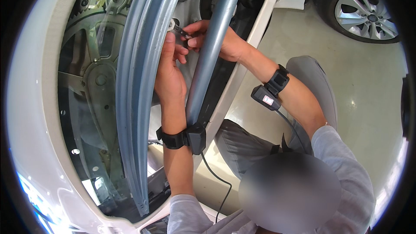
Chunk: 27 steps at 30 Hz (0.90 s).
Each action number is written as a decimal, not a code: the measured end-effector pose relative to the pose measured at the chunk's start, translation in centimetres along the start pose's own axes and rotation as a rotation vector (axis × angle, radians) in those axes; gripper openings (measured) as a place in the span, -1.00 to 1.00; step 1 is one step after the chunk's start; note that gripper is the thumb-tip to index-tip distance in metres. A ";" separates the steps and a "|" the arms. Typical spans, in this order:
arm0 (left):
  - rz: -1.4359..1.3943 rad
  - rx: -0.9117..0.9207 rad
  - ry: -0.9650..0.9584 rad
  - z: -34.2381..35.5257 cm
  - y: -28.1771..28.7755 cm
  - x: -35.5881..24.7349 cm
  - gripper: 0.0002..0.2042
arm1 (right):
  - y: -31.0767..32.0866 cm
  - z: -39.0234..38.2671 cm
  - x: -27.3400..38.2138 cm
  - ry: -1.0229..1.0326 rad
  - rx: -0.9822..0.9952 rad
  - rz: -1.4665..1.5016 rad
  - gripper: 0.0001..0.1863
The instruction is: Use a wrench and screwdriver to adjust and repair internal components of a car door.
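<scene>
My right hand (pixel 221 43) reaches past the blue-grey tube (pixel 216 34) and pinches a small dark metal piece (pixel 180 31). At that piece's far end is a pale round part (pixel 171 24), close to the edge of a ribbed blue-grey metal beam (pixel 145 60). My left hand (pixel 171 71) is raised between beam and tube. Its thumb lies along the beam's edge just below the pale round part, and its other fingers are loosely bent and apart. I see nothing held in it. The tube partly covers my right hand.
Left of the beam, a metal mechanism with a toothed sector (pixel 93 78) sits inside the opened white vehicle body panel (pixel 32 86). A car wheel (pixel 368 15) stands at the upper right. Black straps with cabled boxes (pixel 197 138) are on both my forearms.
</scene>
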<state>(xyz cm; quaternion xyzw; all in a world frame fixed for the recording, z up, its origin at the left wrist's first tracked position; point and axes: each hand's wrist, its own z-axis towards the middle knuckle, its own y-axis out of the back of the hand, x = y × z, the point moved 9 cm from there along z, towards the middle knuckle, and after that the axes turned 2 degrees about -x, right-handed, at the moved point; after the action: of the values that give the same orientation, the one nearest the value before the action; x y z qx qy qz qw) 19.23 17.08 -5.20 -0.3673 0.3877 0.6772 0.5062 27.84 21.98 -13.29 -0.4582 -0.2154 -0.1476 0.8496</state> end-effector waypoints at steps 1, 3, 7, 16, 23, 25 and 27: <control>0.002 -0.001 0.000 0.0 0.0 -0.1 -0.82 | -0.2 0.0 0.2 0.004 0.002 0.010 -0.66; -0.033 0.033 -0.017 0.0 -0.4 -0.5 -0.81 | -0.4 -0.1 0.5 0.005 0.005 0.024 -0.67; -0.048 -0.011 -0.007 -0.1 -0.4 -0.6 -0.84 | 0.2 0.6 0.6 0.042 0.014 -0.118 -0.68; -0.138 -0.073 0.028 0.1 1.2 0.8 -0.89 | 1.6 0.1 0.7 0.108 -0.009 -0.444 -0.70; -0.164 -0.090 0.065 0.9 0.9 1.4 -0.90 | 2.3 0.4 1.1 0.209 -0.150 -0.550 -0.76; -0.173 -0.085 0.075 1.3 0.4 0.9 -0.90 | 2.2 0.2 1.7 0.250 -0.216 -0.558 -0.78; -0.137 0.008 0.081 1.5 -0.8 0.2 -0.89 | 2.3 0.3 2.4 0.288 -0.277 -0.565 -0.79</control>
<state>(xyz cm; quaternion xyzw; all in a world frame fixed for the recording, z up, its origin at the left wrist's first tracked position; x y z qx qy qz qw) 19.79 18.66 -4.81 -0.4179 0.3845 0.6239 0.5370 30.88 23.35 -13.59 -0.4660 -0.1895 -0.4683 0.7264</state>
